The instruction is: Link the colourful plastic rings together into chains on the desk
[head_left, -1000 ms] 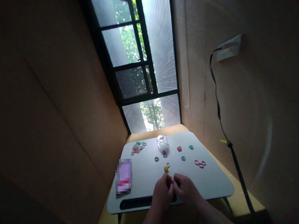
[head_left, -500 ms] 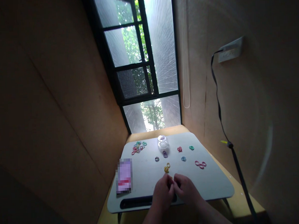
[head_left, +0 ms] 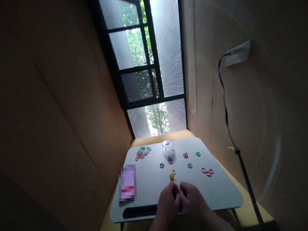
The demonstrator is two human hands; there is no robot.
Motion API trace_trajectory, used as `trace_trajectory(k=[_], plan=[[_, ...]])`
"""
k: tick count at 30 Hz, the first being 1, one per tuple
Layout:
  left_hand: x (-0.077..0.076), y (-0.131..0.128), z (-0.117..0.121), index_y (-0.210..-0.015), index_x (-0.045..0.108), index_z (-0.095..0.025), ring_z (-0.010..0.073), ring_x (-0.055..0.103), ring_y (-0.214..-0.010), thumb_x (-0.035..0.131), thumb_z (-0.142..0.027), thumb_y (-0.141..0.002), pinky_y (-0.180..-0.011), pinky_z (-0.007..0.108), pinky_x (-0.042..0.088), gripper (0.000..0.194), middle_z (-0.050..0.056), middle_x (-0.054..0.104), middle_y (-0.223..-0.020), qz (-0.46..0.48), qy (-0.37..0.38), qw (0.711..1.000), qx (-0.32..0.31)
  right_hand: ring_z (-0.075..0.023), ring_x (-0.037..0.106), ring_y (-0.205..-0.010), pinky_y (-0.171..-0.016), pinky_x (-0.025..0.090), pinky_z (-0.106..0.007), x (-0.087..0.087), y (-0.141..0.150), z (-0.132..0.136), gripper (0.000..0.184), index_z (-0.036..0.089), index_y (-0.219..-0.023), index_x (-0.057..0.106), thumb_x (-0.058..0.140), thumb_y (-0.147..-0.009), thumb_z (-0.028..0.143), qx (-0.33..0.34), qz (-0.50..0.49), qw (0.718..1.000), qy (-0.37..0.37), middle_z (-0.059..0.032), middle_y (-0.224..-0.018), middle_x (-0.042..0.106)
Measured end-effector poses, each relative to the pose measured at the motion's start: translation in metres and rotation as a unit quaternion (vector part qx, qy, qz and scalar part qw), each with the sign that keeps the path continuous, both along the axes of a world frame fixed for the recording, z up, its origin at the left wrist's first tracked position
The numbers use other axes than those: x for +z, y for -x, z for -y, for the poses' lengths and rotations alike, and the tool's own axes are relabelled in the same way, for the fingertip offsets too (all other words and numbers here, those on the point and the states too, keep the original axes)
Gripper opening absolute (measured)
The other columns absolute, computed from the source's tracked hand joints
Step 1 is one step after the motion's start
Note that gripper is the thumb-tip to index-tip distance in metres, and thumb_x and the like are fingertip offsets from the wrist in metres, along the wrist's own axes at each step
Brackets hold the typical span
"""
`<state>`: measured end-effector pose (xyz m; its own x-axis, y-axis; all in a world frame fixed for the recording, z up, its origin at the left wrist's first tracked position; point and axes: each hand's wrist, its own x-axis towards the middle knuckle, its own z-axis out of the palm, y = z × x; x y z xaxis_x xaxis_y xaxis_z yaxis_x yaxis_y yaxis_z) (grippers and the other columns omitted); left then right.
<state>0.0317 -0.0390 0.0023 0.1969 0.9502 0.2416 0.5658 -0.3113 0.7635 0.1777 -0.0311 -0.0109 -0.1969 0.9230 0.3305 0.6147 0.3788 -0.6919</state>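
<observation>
Over the front of the white lap table, my left hand [head_left: 169, 199] and my right hand [head_left: 191, 196] meet with fingertips pinched together. Whatever is between them is too small and too hidden to name. Just beyond the fingertips lie yellow ring-shaped bands [head_left: 172, 176]. Farther back are a dark multicoloured band bundle [head_left: 162, 165], a purple bundle [head_left: 170, 160], a blue one [head_left: 189, 165], a red one [head_left: 185, 155] and a green one [head_left: 198, 154]. Three pink bands [head_left: 208, 172] lie to the right.
A clear round container [head_left: 168, 149] stands at the back of the lap table [head_left: 146, 183]. Mixed coloured bands [head_left: 142, 153] are heaped at back left. A blurred purple packet-like item [head_left: 127, 182] lies at left, behind a dark slot [head_left: 139, 211]. A black cord [head_left: 247, 179] hangs at right.
The view has shifted very slightly, so the table sits a little lower. Both hands remain pinched together in nearly the same place, with only small finger movement.
</observation>
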Motion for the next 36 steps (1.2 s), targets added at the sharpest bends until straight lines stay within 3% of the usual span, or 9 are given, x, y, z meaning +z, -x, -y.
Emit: trace_trajectory(k=[36], plan=[[0.0014, 0.0059, -0.0043, -0.083, 0.051, -0.021, 0.0149, 0.055, -0.07, 0.051, -0.015, -0.08, -0.064, 0.025, 0.035, 0.006, 0.0, 0.062, -0.077, -0.025, 0.009, 1.0, -0.01, -0.014, 0.047, -0.059, -0.057, 0.03, -0.025, -0.009, 0.0012, -0.0087, 0.017, 0.021, -0.065, 0.04, 0.044, -0.082, 0.025, 0.0, 0.024, 1.0, -0.008, 0.0013, -0.062, 0.052]])
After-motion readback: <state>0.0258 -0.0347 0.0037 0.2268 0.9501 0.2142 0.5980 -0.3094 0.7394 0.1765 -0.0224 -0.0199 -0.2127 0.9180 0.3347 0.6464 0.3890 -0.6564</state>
